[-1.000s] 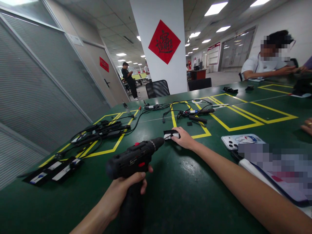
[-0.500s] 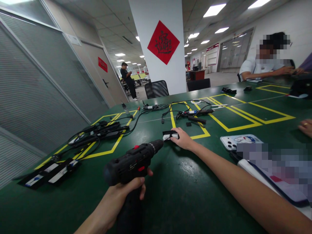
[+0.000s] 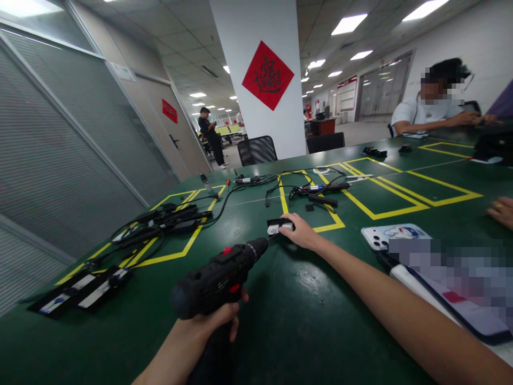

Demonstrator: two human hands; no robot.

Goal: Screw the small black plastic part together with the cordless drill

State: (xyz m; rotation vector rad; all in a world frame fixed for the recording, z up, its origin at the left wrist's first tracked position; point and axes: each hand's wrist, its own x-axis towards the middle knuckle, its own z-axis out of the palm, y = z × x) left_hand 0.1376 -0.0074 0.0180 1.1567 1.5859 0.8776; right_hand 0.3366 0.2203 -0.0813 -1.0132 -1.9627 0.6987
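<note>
Part and power tool met at the middle of a green worktop. The small black part, faced with a white label, lay flat on the surface just inside a corner of the yellow tape lines. The right hand reached in from the right, its fingers curled over the part's right end and pinning it down. The black cordless drill pointed at the part from the near left, its chuck tip just short of the part's near edge. The left hand was wrapped tight around the drill's grip, with one finger lying forward below the red switch.

Near the right forearm lay a white phone, face down. Beyond the part, a pen-like tool lay among dark cables across the tape lines. Further left sat a tangle of black cables, and at the near left edge several flat black strips with white labels. Another person's hand rested at the right edge of the worktop. A seated person in white leaned on the far corner, beside a white pillar bearing a red diamond sign.
</note>
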